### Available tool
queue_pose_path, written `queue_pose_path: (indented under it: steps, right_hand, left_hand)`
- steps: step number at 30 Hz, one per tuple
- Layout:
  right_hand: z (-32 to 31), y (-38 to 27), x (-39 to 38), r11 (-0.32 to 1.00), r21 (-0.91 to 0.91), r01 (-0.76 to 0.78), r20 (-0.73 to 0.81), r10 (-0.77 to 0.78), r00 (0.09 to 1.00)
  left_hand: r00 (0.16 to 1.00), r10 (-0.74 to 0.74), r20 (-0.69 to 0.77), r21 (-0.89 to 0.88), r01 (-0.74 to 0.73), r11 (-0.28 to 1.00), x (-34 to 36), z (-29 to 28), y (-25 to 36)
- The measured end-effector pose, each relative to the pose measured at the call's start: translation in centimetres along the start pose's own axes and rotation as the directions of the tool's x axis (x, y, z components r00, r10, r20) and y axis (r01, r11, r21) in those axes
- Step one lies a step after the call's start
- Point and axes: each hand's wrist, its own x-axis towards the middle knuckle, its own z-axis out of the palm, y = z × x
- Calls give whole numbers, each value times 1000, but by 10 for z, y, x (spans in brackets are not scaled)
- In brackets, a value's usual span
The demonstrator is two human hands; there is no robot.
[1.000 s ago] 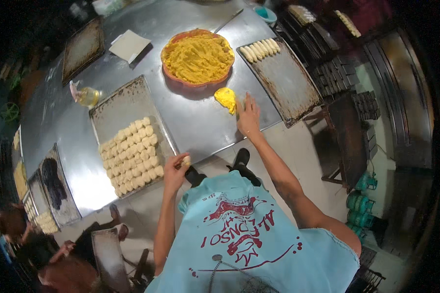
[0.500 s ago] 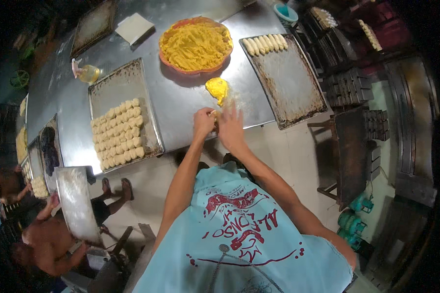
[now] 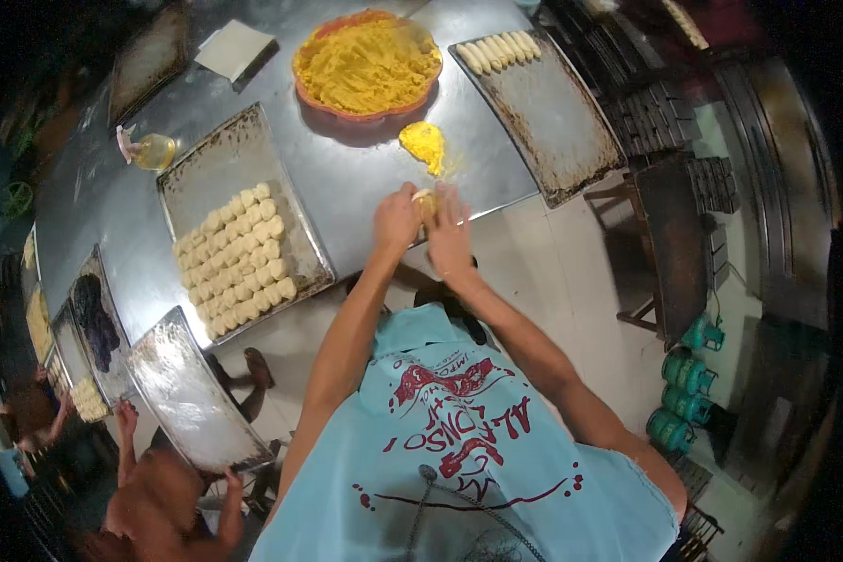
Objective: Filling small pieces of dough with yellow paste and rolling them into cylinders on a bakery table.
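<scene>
Near the table's front edge, my left hand (image 3: pixel 398 221) is closed with its fingertips on a small piece of dough (image 3: pixel 426 204). Beside it, my right hand (image 3: pixel 451 236) has its fingers stretched out along the dough's other side, slightly blurred. Just beyond my hands lies a lump of bright yellow filling (image 3: pixel 424 145) on the metal table (image 3: pixel 337 178). Farther back stands an orange scalloped basin (image 3: pixel 370 114) heaped with duller yellow filling (image 3: pixel 365 66). A baking tray (image 3: pixel 557 122) on the right carries a row of dough rolls (image 3: pixel 499 51) at its far end.
On the left, a worn tray (image 3: pixel 225 150) bears rows of dough balls (image 3: pixel 234 258), near a spray bottle (image 3: pixel 150 150). At lower left a co-worker (image 3: pixel 159 501) holds a bare metal tray (image 3: pixel 192 393) against the table edge. Green gas cylinders (image 3: pixel 688 389) stand at right.
The co-worker's metal tray has tilted down flatter beside the table. My view has shifted a little, and my hands still work at the dough, the right one's fingers now beside it.
</scene>
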Motion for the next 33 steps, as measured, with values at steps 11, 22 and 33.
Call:
queue_pose_path:
  steps: [11, 22, 33]
  right_hand:
    - [-13, 0, 18, 956, -59, -288, 66, 292, 954]
    - [13, -11, 23, 915, -36, -403, -38, 401, 915]
    - [52, 0, 2, 952, -5, -307, -84, 306, 948]
  left_hand:
    - [993, 70, 97, 108, -80, 991, 18, -18, -26]
    - [993, 75, 90, 127, -86, 988, 10, -26, -33]
    - [997, 81, -16, 93, -79, 993, -2, -28, -25]
